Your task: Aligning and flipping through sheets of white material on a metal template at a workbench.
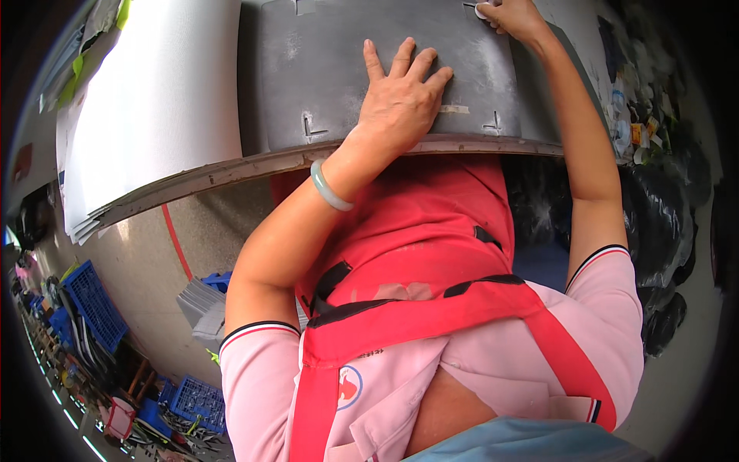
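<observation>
One round shirt emblem (pixel 349 387) we noted; left hand (pixel 399 102) lay spread on the grey board (pixel 312 81), right hand (pixel 508 17) pinched a white piece (pixel 482 11) near its far-right edge.

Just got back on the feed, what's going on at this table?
A person's left hand rests, fingers spread, on a dark grey panel. The right hand pinches a small whitish item toward the panel's far right; what it is can't be made out. White sheets lie to the left.
</observation>
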Available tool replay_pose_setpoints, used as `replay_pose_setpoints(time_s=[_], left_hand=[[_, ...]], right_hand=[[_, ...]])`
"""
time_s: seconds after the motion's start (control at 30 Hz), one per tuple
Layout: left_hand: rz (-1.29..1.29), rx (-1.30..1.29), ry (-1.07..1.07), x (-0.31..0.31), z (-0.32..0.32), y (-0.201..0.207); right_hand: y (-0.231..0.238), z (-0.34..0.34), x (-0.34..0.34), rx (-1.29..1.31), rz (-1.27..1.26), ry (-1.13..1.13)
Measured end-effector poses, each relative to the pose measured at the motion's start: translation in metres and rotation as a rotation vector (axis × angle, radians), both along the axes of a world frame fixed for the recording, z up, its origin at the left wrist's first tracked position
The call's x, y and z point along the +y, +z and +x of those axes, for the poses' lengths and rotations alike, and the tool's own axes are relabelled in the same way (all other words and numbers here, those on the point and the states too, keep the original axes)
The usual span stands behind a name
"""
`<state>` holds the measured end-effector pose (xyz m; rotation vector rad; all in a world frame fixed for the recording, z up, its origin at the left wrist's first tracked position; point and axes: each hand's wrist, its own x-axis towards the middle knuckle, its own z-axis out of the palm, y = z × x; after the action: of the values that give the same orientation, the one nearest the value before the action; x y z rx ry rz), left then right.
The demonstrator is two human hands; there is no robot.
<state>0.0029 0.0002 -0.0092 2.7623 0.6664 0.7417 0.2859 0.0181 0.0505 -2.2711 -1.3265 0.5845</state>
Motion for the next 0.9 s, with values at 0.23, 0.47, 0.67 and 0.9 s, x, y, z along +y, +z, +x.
replay_pose_setpoints(time_s=[0.23,0.47,0.67,0.9], left_hand=[[0.021,0.007,0.007,-0.001,0.0,-0.002],[-0.02,-0.068,-0.023,0.002,0.003,-0.005],[-0.022,-0.11,-0.03,0.0,0.004,-0.008],[0.014,-0.094,0.008,0.0,0.002,-0.005]], right_hand=[[-0.002,-0.075,0.046,-0.03,0.261,0.23],[-0.019,-0.166,0.116,-0.123,0.411,0.601],[-0.018,-0.18,0.139,-0.304,0.338,0.665],[-0.003,-0.176,0.132,-0.482,0.327,0.688]])
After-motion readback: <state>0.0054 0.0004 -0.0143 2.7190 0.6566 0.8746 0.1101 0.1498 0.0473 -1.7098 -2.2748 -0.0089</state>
